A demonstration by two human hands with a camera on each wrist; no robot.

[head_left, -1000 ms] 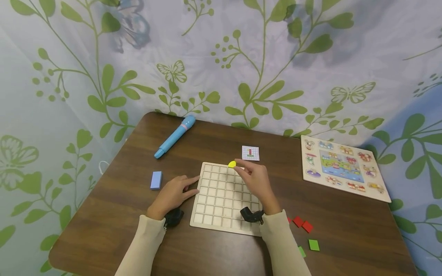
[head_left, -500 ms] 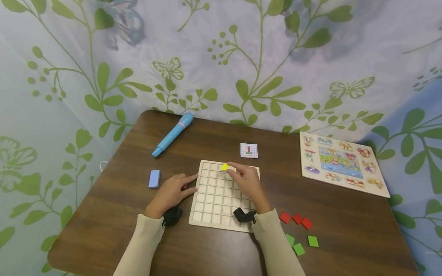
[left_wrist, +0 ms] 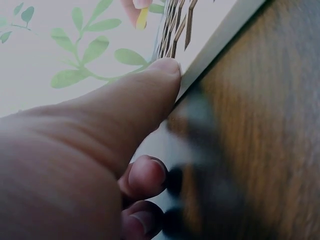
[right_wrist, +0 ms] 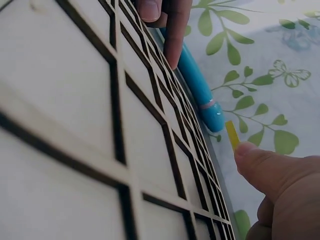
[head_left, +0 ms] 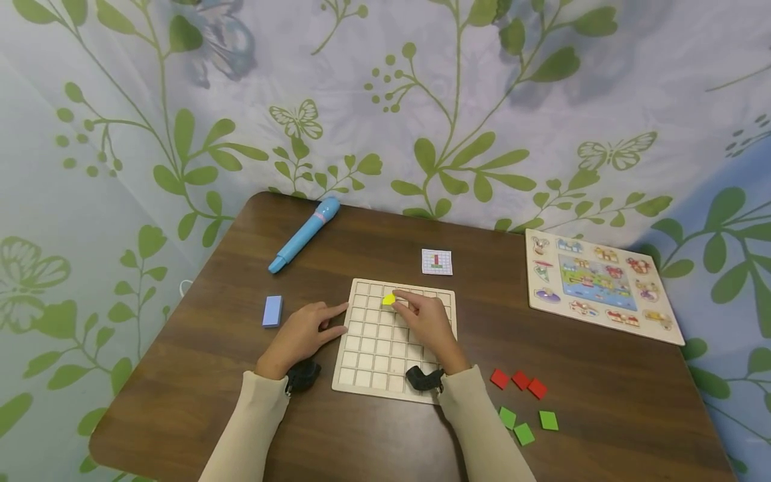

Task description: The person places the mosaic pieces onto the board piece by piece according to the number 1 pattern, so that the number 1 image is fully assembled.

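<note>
A pale wooden grid board [head_left: 373, 348] with square cells lies on the table. Between thumb and forefinger, my right hand [head_left: 426, 323] pinches a yellow tile [head_left: 388, 300] over the upper middle of the grid. The right wrist view shows this tile [right_wrist: 232, 135] edge-on at the thumb tip, raised above the board. My left hand [head_left: 306, 337] touches the board's left edge with extended thumb and forefinger. In the left wrist view the thumb [left_wrist: 135, 95] rests against the board's side while other fingers curl beneath it. Beyond the board lies a small printed pattern card [head_left: 436, 262].
Red tiles [head_left: 521, 380] and green tiles [head_left: 524, 434] lie right of my right sleeve. A blue toy microphone [head_left: 304, 234] is at the back left, a blue block [head_left: 272, 312] left of the board. A picture puzzle board [head_left: 656, 320] lies back right, near the patterned curtain.
My right hand has carried the yellow tile left and slightly nearer, from the board's far edge to over its upper cells. The left hand stays at the board's edge.
</note>
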